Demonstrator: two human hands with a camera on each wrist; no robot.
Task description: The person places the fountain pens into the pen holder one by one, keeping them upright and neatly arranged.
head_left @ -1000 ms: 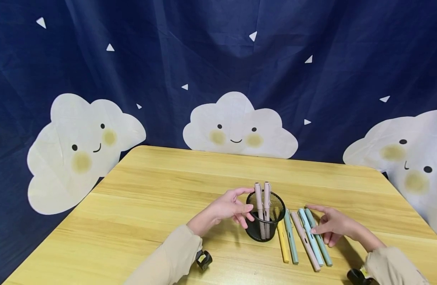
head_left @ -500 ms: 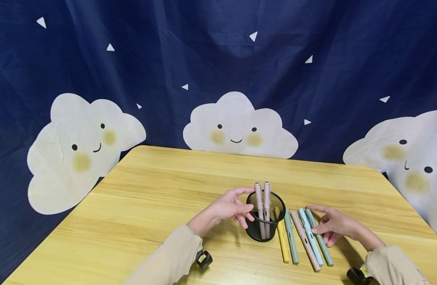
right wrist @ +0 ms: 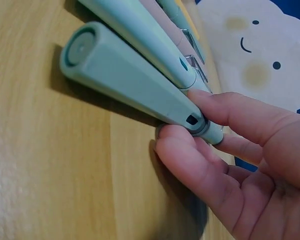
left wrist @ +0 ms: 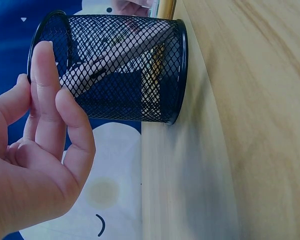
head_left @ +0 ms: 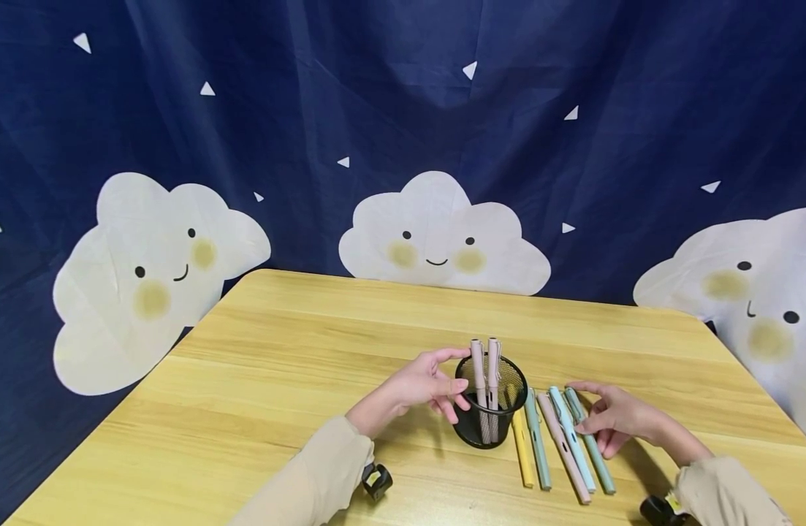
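Pen (right wrist: 127, 80), likely light, stiff, slick, best held mid-barrel: right hand (right wrist: 255, 160) pinches it; left hand (left wrist: 45, 155) holds cup's (left wrist: 112, 70) nine-o'clock side.

Right hand (right wrist: 250, 175) pinches green pen (right wrist: 130, 80) between thumb and fingers. Light-blue pen (right wrist: 145, 45) just beside, pink pen (right wrist: 166, 25) beyond.

Beige sleeves (head_left: 310, 470); black wrist cameras (head_left: 376, 481)
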